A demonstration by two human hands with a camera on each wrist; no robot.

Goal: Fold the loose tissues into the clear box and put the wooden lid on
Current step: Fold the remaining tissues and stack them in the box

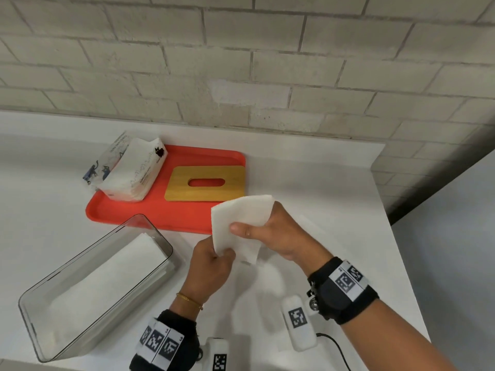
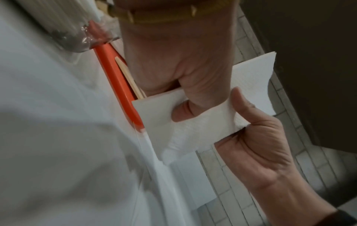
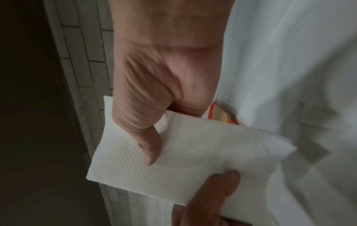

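Both hands, right hand & left hand, are pinching a folded tissue above the counter; fold step appears underway; next, probably laying it in the clear box w/ stack; wooden lid is sitting on the tray.

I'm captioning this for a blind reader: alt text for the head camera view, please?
Both hands, left hand and right hand, hold a folded tissue above a white counter, near a clear box and a wooden lid on a red tray.
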